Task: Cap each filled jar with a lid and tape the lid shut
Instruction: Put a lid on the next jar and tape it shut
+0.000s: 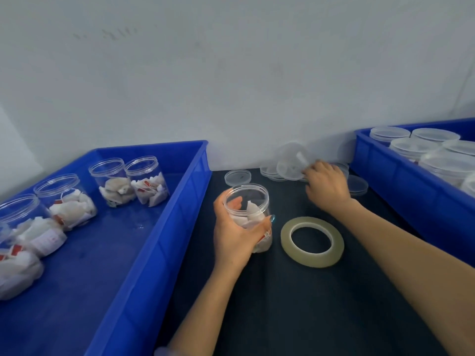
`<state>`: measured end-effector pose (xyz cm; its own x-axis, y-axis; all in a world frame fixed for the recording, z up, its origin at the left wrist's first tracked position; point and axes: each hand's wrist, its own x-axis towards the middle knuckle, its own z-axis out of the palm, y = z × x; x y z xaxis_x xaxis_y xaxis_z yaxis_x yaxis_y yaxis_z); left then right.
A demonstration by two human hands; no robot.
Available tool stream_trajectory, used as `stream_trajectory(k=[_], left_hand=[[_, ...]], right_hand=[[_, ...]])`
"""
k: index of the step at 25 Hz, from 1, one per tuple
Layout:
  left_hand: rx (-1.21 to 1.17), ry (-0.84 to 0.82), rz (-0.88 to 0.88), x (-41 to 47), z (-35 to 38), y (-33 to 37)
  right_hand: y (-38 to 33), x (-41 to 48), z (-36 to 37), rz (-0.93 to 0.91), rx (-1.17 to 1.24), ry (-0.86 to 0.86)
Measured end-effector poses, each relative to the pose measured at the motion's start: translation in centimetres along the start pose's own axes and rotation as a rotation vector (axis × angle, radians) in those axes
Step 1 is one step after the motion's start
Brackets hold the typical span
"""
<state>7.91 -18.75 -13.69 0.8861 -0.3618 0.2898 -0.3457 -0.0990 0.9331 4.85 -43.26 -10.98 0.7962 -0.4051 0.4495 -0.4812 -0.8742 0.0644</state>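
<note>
Starting at the left of the frame, I am looking at a deep blue plastic tray (151,145) holding uncapped clear plastic jars (110,183) stuffed with white sachets; these are waiting their turn. In the centre, the left hand (231,227) is gripping one more clear, sachet-filled jar (253,214), its fingers (272,218) curling round the wall from behind while the thumb is pressing the near side. The jar is standing upright on the dark bench (282,304), long axis vertical, mouth open to the ceiling.

Just above it a single clear round lid (237,177) is lying flat. To the lower right of the jar a roll of pale yellowish tape (316,259) is lying flat, near but apart from it.

Further right and higher in the frame, the right hand (327,187) is reaching into a heap of clear lids (290,163) against the wall. Its fingers (309,170) are touching the edge of a tilted lid, but blur is keeping me from telling whether they are pinching it. I am judging that this hand is the nearer one, and that the lid needs to come down and left onto the open mouth, flat side level.

At the far right a second blue tray (398,181) is holding lidded containers (411,147).
</note>
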Motion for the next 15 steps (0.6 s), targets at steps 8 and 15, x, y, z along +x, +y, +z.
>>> stream_trajectory(k=[8,15], left_hand=[[-0.043,-0.129,0.051,-0.7,0.1,0.0],[-0.068,-0.145,0.138,-1.2,0.0,0.7]], right_hand=[[-6.6,-4.0,-8.2,0.441,1.847,0.015],[-10.2,-7.3,-8.0,0.246,1.028,0.06]])
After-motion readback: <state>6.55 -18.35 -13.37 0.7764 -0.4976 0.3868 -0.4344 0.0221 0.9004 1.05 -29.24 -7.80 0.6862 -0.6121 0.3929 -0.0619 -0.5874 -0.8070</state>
